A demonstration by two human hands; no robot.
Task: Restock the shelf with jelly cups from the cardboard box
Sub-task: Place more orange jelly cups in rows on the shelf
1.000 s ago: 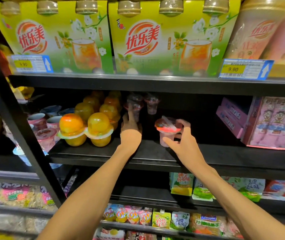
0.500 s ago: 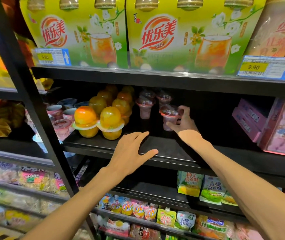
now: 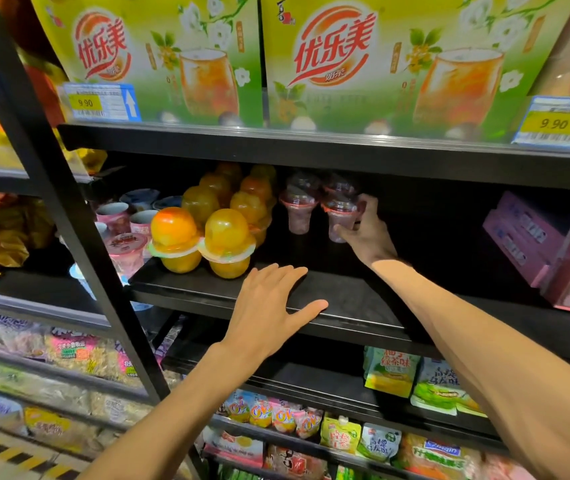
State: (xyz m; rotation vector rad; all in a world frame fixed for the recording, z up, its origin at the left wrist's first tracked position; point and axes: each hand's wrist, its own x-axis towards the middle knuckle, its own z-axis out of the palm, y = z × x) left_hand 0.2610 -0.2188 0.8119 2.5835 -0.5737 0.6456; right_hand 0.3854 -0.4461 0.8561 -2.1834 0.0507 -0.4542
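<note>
Deep on the black middle shelf (image 3: 346, 299) my right hand (image 3: 366, 233) grips a clear jelly cup with a red lid (image 3: 339, 213). A matching cup (image 3: 298, 211) stands just left of it, and two more sit behind them in shadow. My left hand (image 3: 269, 306) rests flat with spread fingers on the shelf's front edge and holds nothing. The cardboard box is out of sight.
Orange and yellow dome jellies (image 3: 200, 237) fill the shelf's left part, with pink tubs (image 3: 126, 247) beyond the black upright. Pink boxes (image 3: 546, 251) stand at the right. Green drink cartons (image 3: 380, 64) sit on the shelf above. Snack pouches (image 3: 391, 372) hang below.
My right hand has carried the red-lidded cup from the shelf's front to the back beside the other cups. My left hand drew back from those cups to the front edge.
</note>
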